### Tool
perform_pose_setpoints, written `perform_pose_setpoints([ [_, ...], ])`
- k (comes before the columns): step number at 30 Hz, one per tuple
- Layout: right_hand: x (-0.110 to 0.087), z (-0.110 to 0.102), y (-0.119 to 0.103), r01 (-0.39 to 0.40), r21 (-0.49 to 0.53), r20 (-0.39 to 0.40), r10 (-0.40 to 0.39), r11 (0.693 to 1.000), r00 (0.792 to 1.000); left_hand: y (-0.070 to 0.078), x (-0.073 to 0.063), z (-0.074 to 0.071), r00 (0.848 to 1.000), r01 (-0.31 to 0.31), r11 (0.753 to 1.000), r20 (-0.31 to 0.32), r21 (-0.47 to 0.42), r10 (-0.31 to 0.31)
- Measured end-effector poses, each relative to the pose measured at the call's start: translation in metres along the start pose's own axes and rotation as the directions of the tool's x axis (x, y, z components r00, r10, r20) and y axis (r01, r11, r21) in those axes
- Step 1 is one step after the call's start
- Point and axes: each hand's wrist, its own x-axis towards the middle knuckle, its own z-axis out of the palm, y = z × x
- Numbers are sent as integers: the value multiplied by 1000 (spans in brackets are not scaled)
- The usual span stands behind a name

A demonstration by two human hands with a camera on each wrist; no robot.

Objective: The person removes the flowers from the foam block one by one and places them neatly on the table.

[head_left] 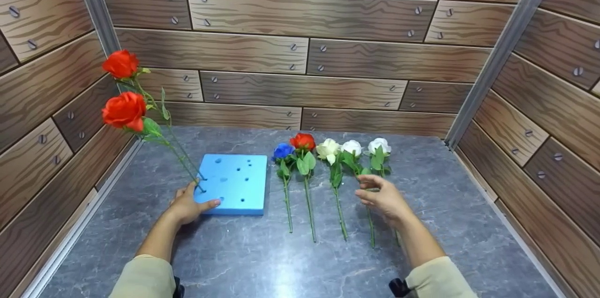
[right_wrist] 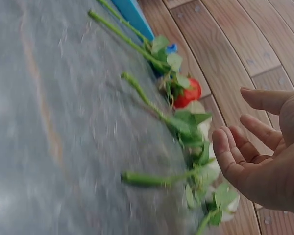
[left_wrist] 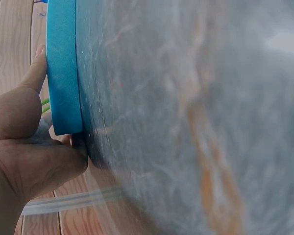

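Observation:
My left hand (head_left: 185, 206) grips the left edge of a blue block (head_left: 232, 192) with holes in its top. In the left wrist view the thumb lies on the block's (left_wrist: 63, 73) upper face while other fingers are at its side. Two red roses, a nearer one (head_left: 124, 110) and a farther one (head_left: 121, 64), stand in holes along that edge, leaning left. Over the stems of two white roses, one (head_left: 351, 148) and another (head_left: 378, 145), hovers my right hand (head_left: 384, 197), its fingers loosely bent and holding nothing.
Left of the white roses, a blue rose (head_left: 283, 152), a red rose (head_left: 303, 141) and a cream rose (head_left: 328, 149) lie in a row, stems toward me. Wood-patterned walls (head_left: 300, 49) enclose the grey marbled tabletop (head_left: 253, 256) at the back and both sides.

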Motion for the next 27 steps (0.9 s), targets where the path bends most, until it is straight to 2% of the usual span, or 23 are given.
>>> perform_pose_setpoints([
  [16, 17, 69, -15, 87, 24, 137, -90, 996, 987, 0, 0, -1, 1000, -8, 1000, -8, -10, 8],
  [27, 26, 111, -23, 92, 70, 191, -103, 993, 976, 0, 1, 2, 1000, -4, 999, -12, -32, 3],
])
